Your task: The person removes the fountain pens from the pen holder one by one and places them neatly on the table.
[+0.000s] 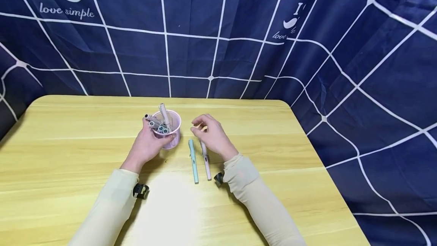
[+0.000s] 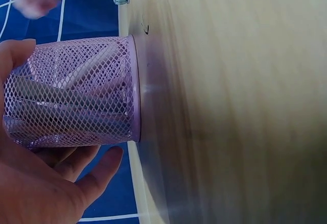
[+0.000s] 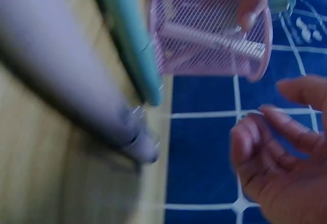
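Observation:
My left hand (image 1: 146,146) holds a pink-purple mesh pen cup (image 2: 76,89), its thumb on the near side and its fingers round the far side. Several pens (image 1: 157,124) lean inside the cup, most of them towards the left rim, while a pale pen (image 1: 164,114) stands higher at the back. To the right of the cup, my right hand (image 1: 213,135) hovers with loosely bent fingers and nothing between them. Below it on the table lie a light teal pen (image 1: 193,161) and a lilac pen (image 1: 206,164), side by side. The hand covers the lilac pen's upper end.
The wooden table (image 1: 85,136) has rounded far corners. Behind it and along its right hangs a dark blue cloth (image 1: 191,56) with white grid lines. Black wrist devices (image 1: 140,191) sit on both sleeves. Bright glare lies on the table's front part.

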Available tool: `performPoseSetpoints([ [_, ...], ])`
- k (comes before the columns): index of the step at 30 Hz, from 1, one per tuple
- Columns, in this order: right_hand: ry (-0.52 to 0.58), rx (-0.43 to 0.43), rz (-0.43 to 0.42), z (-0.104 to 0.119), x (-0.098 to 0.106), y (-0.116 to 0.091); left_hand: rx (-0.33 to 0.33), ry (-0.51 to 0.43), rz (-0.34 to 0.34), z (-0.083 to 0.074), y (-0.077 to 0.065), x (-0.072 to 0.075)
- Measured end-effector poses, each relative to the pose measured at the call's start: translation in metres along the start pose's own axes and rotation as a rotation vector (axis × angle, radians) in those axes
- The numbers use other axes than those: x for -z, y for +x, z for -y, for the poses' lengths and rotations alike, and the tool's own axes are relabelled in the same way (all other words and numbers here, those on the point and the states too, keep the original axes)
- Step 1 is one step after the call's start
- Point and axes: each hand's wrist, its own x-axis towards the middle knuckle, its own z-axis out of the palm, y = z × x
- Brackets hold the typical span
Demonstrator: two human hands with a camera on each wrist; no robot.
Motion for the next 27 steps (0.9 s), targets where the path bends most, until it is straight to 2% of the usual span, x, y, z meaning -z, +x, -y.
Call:
performPoseSetpoints([
  [6,0.074,0.275,0.054,0.025,-0.009,0.001,-0.016,-0.001,0.003,-0.001,0.002,-0.001],
  [9,0.075,0.328,0.084,0.033,-0.015,0.003,-0.022,0.0,0.001,0.0,0.002,-0.001],
  [14,0.054,0.316,0.122,0.039,-0.023,0.005,-0.014,-0.006,-0.001,0.001,0.002,-0.003],
  [21,-0.022,0.308,0.11,0.038,-0.035,0.01,-0.016,-0.03,-0.013,0.002,0.004,-0.002],
  [27,-0.039,0.284,0.086,0.041,-0.039,0.01,0.0,-0.032,0.0,0.003,0.003,-0.002],
])
